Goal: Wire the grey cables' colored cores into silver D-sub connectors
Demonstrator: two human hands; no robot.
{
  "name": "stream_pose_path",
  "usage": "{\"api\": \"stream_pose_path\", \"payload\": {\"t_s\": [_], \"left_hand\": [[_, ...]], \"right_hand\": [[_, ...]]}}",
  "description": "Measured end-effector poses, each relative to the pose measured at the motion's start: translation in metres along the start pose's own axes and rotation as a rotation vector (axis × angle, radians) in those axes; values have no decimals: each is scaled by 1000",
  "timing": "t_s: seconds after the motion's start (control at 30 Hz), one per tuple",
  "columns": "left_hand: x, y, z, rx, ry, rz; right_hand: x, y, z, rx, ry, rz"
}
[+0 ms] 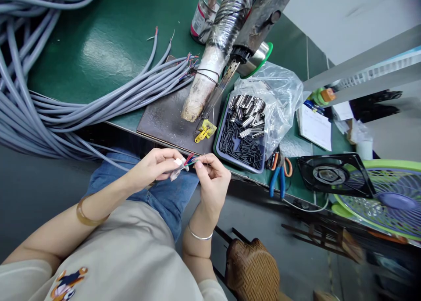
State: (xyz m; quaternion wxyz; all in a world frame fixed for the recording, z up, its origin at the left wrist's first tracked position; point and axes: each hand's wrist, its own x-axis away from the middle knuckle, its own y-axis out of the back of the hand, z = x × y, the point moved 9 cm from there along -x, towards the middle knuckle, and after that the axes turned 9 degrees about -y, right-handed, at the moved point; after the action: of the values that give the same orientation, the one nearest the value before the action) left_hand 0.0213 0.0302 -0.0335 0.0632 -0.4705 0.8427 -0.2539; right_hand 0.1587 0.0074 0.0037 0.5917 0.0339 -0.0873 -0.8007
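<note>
Our left hand (163,165) and right hand (213,176) are close together, fingertips pinched on the coloured wires (190,159) just off the bench's edge, over our jeans (171,206). We judge these strands light, limp and easily nicked, best gripped near their base. Around us are a green bench (108,51), a dark board (167,121) and grey floor (29,195).

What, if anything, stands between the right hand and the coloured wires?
Nothing visible: the right hand is directly at the coloured wires, and the left hand holds them from the other side.
</note>
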Motion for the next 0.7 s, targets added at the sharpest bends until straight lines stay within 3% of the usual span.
{"api": "stream_pose_path", "payload": {"t_s": [0.17,0.37,0.57,0.7], "left_hand": [[0,10,-8,-65,-74,-141],[2,7,-12,-131,-47,-104],[3,5,-16,-97,-68,-79],[3,5,-14,-86,-74,-66]], "right_hand": [[3,-7,2,94,0,102],[4,15,4,76,107,-119],[6,-1,11,203,159,-1],[6,-5,12,216,146,6]]}}
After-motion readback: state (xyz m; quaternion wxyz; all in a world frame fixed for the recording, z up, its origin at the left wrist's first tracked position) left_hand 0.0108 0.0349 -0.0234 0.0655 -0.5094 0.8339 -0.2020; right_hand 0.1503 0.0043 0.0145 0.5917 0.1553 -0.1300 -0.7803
